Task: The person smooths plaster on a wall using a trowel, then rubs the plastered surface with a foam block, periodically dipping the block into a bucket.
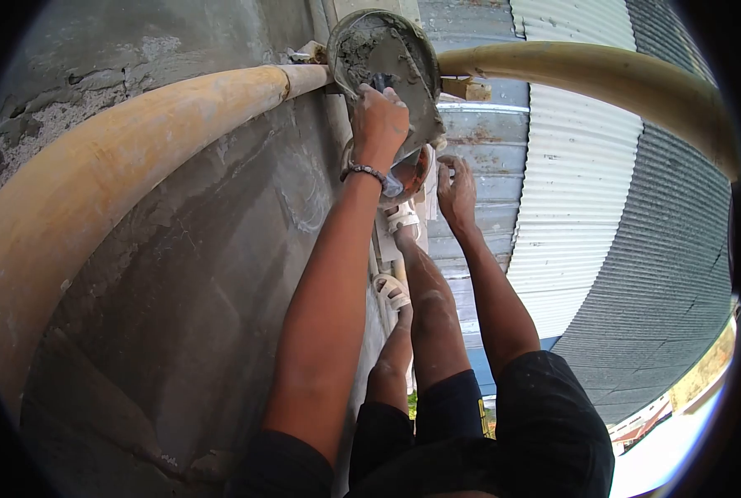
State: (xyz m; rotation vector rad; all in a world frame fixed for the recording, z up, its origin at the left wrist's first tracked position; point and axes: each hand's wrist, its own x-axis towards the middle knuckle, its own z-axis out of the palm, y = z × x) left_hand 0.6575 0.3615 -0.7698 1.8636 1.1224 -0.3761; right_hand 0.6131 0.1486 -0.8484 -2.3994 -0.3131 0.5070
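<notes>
My left hand (379,124) is closed on the dark handle of a trowel (418,104), whose flat blade is coated with wet grey mortar. Beneath the blade, a round bucket (335,51) holds more mortar (360,43). To the right of the bucket and lower, my right hand (457,192) has its fingers curled; whether they hold something small is unclear. Between the hands, partly covered by the trowel and my left wrist, sits a second container with a reddish inside (416,173) and some clear plastic in it.
A grey plastered wall (221,274) fills the left side. Thick bamboo poles (163,112) cross left and right of the bucket. My sandalled feet stand on a narrow ledge below. Corrugated metal roofing (574,199) lies at the right, lower down.
</notes>
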